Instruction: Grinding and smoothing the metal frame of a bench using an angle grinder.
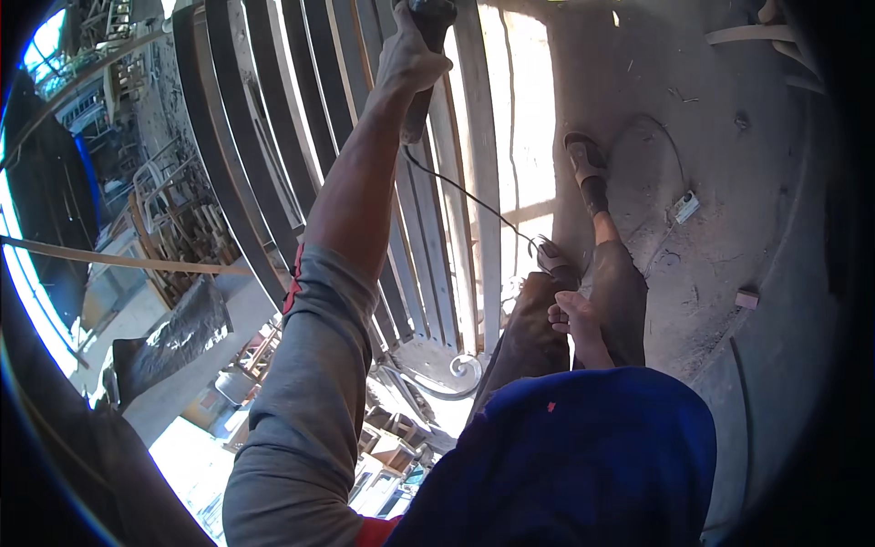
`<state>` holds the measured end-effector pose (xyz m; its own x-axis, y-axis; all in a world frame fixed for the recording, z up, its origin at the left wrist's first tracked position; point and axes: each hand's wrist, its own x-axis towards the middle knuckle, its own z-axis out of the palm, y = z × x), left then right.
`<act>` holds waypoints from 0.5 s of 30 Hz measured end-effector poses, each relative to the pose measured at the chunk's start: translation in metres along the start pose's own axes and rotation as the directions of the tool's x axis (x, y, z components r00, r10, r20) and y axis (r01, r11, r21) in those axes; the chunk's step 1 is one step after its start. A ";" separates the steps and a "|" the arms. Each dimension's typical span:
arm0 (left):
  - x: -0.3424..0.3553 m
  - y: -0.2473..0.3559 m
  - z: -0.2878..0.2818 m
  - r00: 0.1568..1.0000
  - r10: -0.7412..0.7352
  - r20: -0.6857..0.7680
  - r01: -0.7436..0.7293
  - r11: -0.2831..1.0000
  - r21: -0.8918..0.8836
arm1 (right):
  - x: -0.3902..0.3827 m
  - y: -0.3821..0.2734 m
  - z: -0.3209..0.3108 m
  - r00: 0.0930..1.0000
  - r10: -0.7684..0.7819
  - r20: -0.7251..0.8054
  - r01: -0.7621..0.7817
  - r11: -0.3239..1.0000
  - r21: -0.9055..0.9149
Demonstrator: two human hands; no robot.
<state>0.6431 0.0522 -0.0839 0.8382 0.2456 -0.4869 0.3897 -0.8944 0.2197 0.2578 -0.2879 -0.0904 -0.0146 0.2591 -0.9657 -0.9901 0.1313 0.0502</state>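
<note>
My left hand is stretched up and forward, shut around the dark body of a corded power tool. The tool is held against the grey metal railing bars, and its working end is cut off by the top edge. Its black cord hangs down across the bars toward my legs. My right hand rests on my dark trouser leg at the knee, fingers loosely apart and holding nothing. A grey sleeve covers my left upper arm and a blue garment fills the lower middle.
My sandalled feet stand on a dusty concrete floor. A white plug socket with its cable and a small block lie on it. The railing has a curled scroll at its base. Beyond it, far below, stand stacked chairs.
</note>
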 end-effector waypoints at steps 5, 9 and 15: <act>0.079 0.027 -0.014 0.997 -0.049 -0.067 0.048 0.999 -0.014 | -0.004 -0.009 0.006 1.000 -0.008 0.027 0.008 1.000 -0.013; 0.112 0.026 -0.012 0.970 0.049 -0.238 -0.061 0.997 -0.044 | 0.004 -0.011 0.006 0.998 0.009 0.063 -0.009 1.000 -0.014; 0.105 0.085 0.006 0.996 -0.060 -0.068 0.065 0.995 0.071 | -0.011 0.001 -0.002 0.999 0.044 0.005 -0.044 0.999 -0.003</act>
<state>0.7623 -0.0006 -0.1213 0.8373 0.3233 -0.4408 0.4147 -0.9010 0.1270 0.2562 -0.2927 -0.0805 -0.0572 0.2699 -0.9612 -0.9889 0.1168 0.0917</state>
